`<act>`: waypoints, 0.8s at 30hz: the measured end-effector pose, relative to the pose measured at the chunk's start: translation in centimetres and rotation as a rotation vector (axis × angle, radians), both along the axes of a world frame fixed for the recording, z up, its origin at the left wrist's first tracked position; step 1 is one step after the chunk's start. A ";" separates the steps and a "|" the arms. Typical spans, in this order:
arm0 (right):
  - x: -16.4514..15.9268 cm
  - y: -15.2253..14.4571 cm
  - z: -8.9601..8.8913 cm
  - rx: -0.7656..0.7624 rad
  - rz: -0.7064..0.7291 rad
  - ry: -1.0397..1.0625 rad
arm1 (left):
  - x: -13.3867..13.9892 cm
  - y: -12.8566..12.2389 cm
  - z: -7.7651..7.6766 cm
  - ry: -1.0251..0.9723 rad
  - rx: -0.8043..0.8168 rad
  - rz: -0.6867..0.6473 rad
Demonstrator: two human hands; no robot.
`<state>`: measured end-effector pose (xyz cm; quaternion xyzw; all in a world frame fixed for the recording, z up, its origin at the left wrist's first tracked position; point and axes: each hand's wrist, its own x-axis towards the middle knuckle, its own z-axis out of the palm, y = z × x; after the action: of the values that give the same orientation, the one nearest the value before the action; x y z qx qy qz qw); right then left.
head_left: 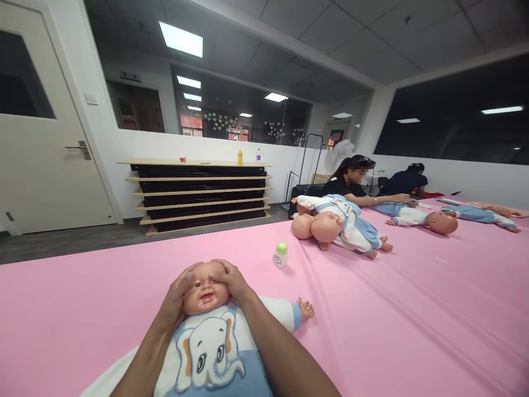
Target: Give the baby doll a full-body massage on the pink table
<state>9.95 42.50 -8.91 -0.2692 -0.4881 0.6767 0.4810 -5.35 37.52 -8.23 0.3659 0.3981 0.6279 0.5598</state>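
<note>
A baby doll [208, 302] lies on its back in front of me, wearing a white and blue outfit with an elephant on the chest. My left hand [178, 295] is cupped around one side of its head, the thumb near an eye. On the other side my right hand [235, 282] curves around the head, its thumb resting across the brow by the other eye. Both hands grip the head between them. One doll arm stretches out to the right. Beyond the doll, a small clear bottle with a green cap [280, 256] stands upright.
The pink-covered table [397, 320] runs off to the right. Two dolls [326, 227] lie heaped behind the bottle, and another doll [441, 223] lies farther right. Two people [339, 184] sit along the far side. Stacked boards [202, 190] stand by the wall.
</note>
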 end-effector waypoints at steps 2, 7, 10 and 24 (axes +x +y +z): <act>0.0 -0.1 0.0 0.010 0.015 -0.018 | -0.1 0.1 -0.1 0.024 0.010 -0.033; 0.0 -0.2 0.3 -0.002 -0.021 -0.055 | -0.4 0.5 -0.1 0.026 0.045 -0.035; -0.1 -0.3 0.4 0.020 -0.015 -0.038 | -0.4 0.5 -0.2 0.016 0.060 -0.018; 0.1 -0.4 0.3 0.012 0.044 0.007 | -0.7 0.8 -1.0 0.016 0.128 -0.023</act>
<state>10.03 42.14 -8.59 -0.2528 -0.4963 0.6852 0.4693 -6.02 38.33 -9.23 0.4105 0.3574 0.6428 0.5390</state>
